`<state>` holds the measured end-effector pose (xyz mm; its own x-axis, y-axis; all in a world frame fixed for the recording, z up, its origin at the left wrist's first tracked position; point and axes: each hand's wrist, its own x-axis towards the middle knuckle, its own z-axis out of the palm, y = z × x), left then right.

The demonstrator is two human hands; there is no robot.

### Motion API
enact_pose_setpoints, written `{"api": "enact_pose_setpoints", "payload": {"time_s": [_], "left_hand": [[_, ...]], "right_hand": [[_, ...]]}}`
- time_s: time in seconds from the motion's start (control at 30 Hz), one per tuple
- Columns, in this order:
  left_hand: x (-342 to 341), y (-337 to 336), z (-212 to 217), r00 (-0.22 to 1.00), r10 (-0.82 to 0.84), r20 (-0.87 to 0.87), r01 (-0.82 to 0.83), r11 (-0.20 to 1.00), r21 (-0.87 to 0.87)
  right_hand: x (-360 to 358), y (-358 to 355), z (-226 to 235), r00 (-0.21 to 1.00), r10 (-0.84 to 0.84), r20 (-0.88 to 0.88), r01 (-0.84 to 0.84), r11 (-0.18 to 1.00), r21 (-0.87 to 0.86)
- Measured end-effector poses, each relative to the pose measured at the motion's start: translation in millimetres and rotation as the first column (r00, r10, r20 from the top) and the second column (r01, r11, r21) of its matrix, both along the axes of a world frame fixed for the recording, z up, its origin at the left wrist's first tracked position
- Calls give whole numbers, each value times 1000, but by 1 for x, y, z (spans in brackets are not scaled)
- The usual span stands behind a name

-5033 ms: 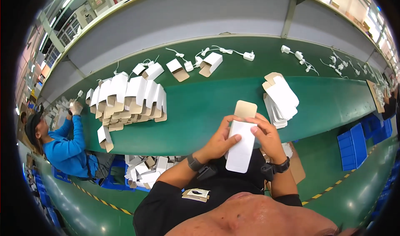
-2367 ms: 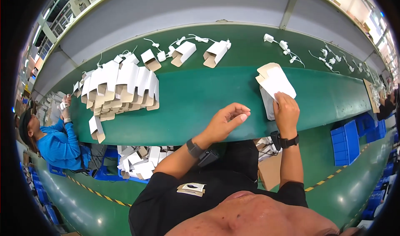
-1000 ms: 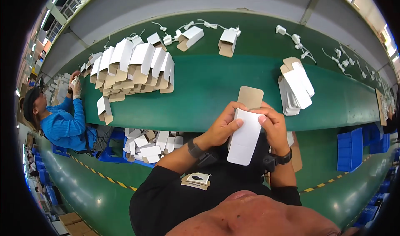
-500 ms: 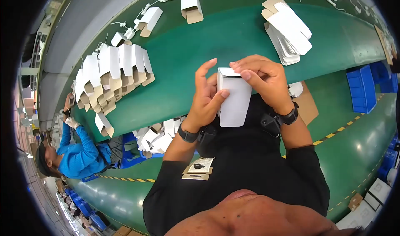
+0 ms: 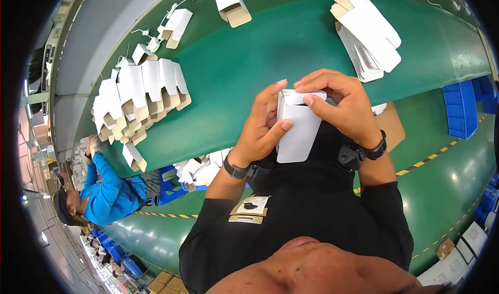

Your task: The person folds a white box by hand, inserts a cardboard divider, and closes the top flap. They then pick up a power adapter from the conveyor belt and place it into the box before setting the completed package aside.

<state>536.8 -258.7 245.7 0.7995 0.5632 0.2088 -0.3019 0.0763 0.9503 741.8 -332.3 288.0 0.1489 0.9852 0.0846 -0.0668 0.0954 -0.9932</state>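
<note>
A small white carton (image 5: 299, 133) is held upright between both hands, over the near edge of the green table (image 5: 249, 50). My left hand (image 5: 262, 122) wraps its left side, with the thumb on the front face and the index finger raised by the top corner. At the top end, my right hand (image 5: 338, 102) grips the end flap, thumb in front and fingers on top. A narrow dark gap shows under that flap. What the carton holds inside is hidden.
Open white cartons (image 5: 138, 86) stand in rows at the left. Flattened cartons (image 5: 369, 34) lie stacked at the far right. White cables with plugs (image 5: 153, 43) run along the back. A co-worker in a blue top (image 5: 106, 195) is at the left; blue bins (image 5: 460, 109) stand at right.
The carton's top flap has tilted, and its gap now shows at the front edge. Both hands have shifted slightly right with the carton. The co-worker's arms have moved.
</note>
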Motion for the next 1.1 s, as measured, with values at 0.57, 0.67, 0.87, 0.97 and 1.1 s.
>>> {"api": "enact_pose_setpoints", "payload": {"time_s": [0.57,0.67,0.87,0.97,1.1], "left_hand": [[49,74,1,948,228,-222,-159,943,292],[83,150,16,846,512,-146,-454,837,305],[148,299,-33,593,802,75,-670,439,599],[167,308,-43,656,723,-217,-595,673,440],[141,277,-65,716,690,-103,-401,528,749]], "right_hand": [[39,7,-7,829,-293,476,110,920,375],[35,-10,35,615,-560,555,-66,665,744],[29,-35,62,675,-495,548,-157,629,762],[34,-38,60,714,-494,496,-86,642,762],[34,-33,66,629,-579,518,-11,660,751]]}}
